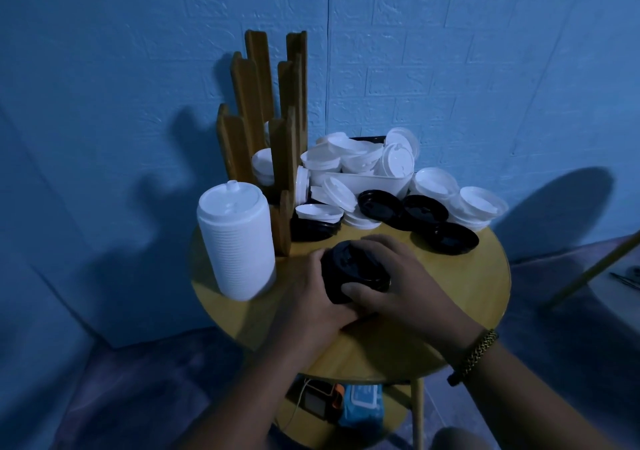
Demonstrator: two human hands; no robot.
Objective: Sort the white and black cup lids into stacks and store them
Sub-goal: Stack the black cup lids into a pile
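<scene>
Black lids (349, 266) sat stacked mid-worktop (450, 304); we gripped the stack from both sides, left hand (308, 287) and right hand (398, 276), fingers (356, 290) curled round it. A tall white stack (235, 242) stood just left, loose lids (426, 207) behind.

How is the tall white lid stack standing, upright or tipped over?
Upright. The white lid stack stands on end on the round table, its top lid's spout facing up, beside the wooden holder.
</scene>
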